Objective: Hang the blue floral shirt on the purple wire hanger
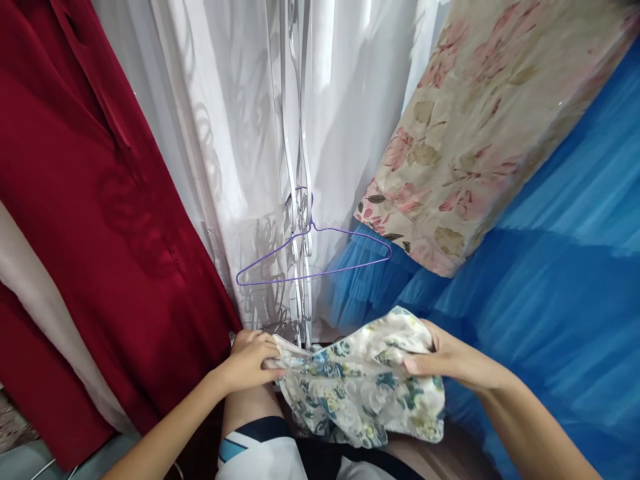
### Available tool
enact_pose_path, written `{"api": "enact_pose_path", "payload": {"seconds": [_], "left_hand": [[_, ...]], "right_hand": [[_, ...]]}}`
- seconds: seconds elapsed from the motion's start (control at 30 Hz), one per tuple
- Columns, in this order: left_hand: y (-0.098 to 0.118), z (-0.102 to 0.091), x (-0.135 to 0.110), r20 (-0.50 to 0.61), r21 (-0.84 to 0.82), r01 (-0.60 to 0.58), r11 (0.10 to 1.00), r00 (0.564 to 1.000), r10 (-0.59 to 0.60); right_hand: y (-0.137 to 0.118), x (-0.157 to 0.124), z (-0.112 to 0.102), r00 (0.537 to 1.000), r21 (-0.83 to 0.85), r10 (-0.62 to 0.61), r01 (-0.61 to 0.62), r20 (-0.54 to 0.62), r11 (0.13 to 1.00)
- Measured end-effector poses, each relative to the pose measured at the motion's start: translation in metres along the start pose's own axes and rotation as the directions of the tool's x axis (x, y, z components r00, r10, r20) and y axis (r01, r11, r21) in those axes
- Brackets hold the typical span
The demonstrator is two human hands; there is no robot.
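A white floral cloth garment (357,383), patterned in blue, green and yellow, is stretched between my two hands above my lap. My left hand (254,360) is closed on its left end, the fingers wrapped over the fabric. At the upper right part of the cloth, my right hand (440,357) pinches it with the thumb on the near side. Beyond the garment a thin purple hanger (320,272) hangs bare on a white metal stand (301,200). What kind of garment it is, I cannot make out.
Dark red fabric (130,253) hangs at the left. White curtains (235,133) cover the back. On the right hang a beige garment with pink flowers (450,160) and a blue tulle skirt (565,307). My legs in white and dark shorts (265,457) are below.
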State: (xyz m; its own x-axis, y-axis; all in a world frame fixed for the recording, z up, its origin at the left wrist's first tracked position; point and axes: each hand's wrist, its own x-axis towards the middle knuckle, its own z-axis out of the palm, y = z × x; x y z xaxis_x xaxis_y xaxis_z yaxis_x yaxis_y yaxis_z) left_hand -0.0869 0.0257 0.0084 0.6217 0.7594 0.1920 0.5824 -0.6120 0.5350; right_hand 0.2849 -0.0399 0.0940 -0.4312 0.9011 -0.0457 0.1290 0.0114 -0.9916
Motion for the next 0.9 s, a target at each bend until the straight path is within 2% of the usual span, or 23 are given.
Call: {"api": "enact_pose_path", "payload": {"seconds": [0.07,0.17,0.33,0.43,0.53,0.73,0.8,0.9], "left_hand": [[-0.012,-0.023,0.002,-0.028,0.089,-0.006,0.996,1.000,0.009],[-0.031,-0.059,0.006,-0.103,0.235,0.013,0.972,0.995,0.012],[-0.050,-0.113,0.011,-0.273,0.400,0.090,0.912,0.962,0.025],[-0.046,-0.133,0.011,-0.337,0.465,0.109,0.878,0.940,0.062],[-0.037,-0.145,0.007,-0.383,0.509,0.115,0.853,0.918,0.105],[-0.025,-0.155,-0.001,-0.410,0.539,0.079,0.839,0.894,0.179],[-0.014,-0.153,0.008,-0.427,0.503,0.039,0.864,0.880,0.208],[0.009,-0.145,0.034,-0.440,0.415,-0.040,0.909,0.866,0.239]], "right_hand": [[-0.011,0.020,-0.006,0.992,-0.145,-0.055,0.038,-0.111,0.989],[-0.021,0.061,-0.011,0.956,-0.348,-0.186,0.099,-0.226,0.932],[-0.013,0.130,-0.017,0.872,-0.665,-0.437,0.194,-0.220,0.721],[0.002,0.153,-0.012,0.871,-0.774,-0.427,0.090,-0.245,0.627],[0.014,0.156,-0.001,0.856,-0.815,-0.431,0.019,-0.287,0.580],[0.018,0.144,0.015,0.816,-0.797,-0.489,0.060,-0.307,0.601],[0.018,0.143,0.022,0.824,-0.764,-0.477,0.087,-0.306,0.639],[0.021,0.142,0.037,0.840,-0.683,-0.451,0.140,-0.301,0.717]]}}
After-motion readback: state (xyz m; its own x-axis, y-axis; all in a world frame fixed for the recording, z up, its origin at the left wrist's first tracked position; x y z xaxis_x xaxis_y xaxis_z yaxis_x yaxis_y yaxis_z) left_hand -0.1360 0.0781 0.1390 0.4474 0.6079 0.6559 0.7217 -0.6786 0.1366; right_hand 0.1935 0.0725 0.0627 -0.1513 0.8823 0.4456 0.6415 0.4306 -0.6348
